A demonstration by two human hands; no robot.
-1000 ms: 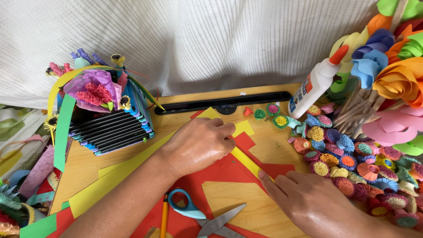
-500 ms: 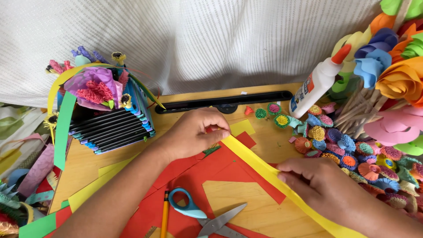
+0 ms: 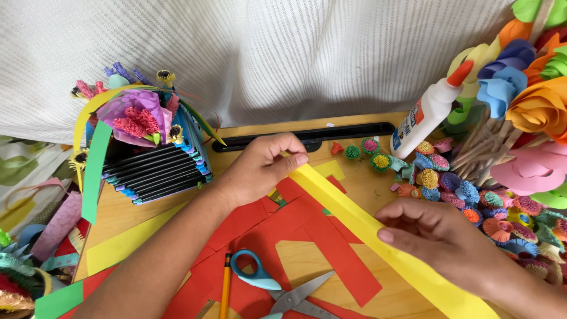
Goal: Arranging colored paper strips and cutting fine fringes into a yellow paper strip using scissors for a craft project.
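Paper is the matter in hand: one long yellow paper strip point(image 3: 378, 233) is pinched at its far end by the fingers of the left hand point(image 3: 260, 168) and is held along its middle by the closed fingertips of the right hand point(image 3: 437, 233), so that it is stretched slantwise above the red paper pieces point(image 3: 307, 230) spread on the wooden bench point(image 3: 307, 260). For the strip to be handled well, it is judged that it should be kept taut and flat between both grips, with no twist let in and the edges kept even. Just below the strip one pair of blue-handled scissors point(image 3: 277, 286) is laid, and one orange pencil point(image 3: 225, 286) lies beside it. Beyond the strip's far end one black tray point(image 3: 331, 134) is set, and one white glue bottle point(image 3: 428, 112) with an orange cap leans to that end's right. One black ridged basket point(image 3: 150, 168) filled with paper flowers stands to the strip's left. To its right, small rolled paper flowers point(image 3: 466, 195) are heaped, too many to be counted surely.
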